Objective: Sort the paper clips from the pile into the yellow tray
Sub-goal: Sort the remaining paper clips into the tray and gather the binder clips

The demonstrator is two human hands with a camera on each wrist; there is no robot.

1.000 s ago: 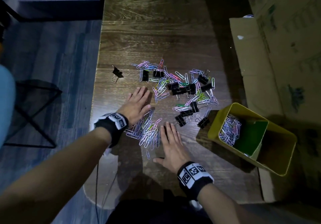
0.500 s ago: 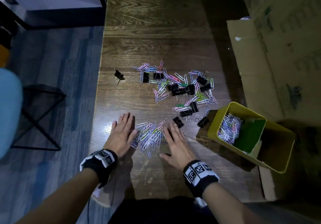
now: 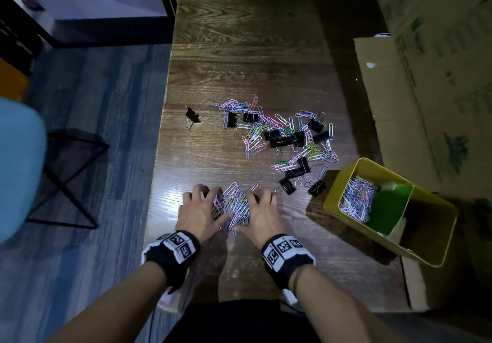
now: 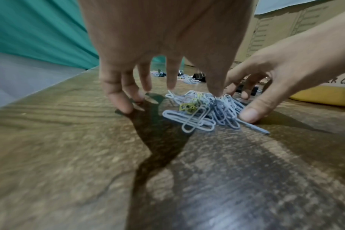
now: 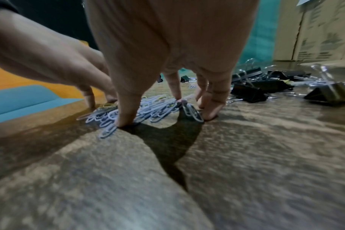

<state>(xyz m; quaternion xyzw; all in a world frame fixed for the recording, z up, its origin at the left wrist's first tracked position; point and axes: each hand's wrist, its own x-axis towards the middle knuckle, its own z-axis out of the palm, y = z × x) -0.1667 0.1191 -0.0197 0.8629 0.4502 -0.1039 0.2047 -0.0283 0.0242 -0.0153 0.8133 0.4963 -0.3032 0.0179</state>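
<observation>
1. Grip: left hand (image 3: 198,213) and right hand (image 3: 259,216), flat a moment ago, now claw round a bunch of paper clips (image 3: 234,204) on the near surface (image 3: 239,257); a scoop looks ready.
2. Its clips mostly lie lengthwise away from the person.
3. Beyond: the mixed pile (image 3: 287,140); right, the yellow tray (image 3: 330,199).

Left hand (image 3: 199,214) and right hand (image 3: 262,217) close together, fingers (image 4: 116,93) curled downward

Handwritten label (image 4: 343,80) on yellow tray (image 4: 323,96): cut-off "ER CLI".
</observation>
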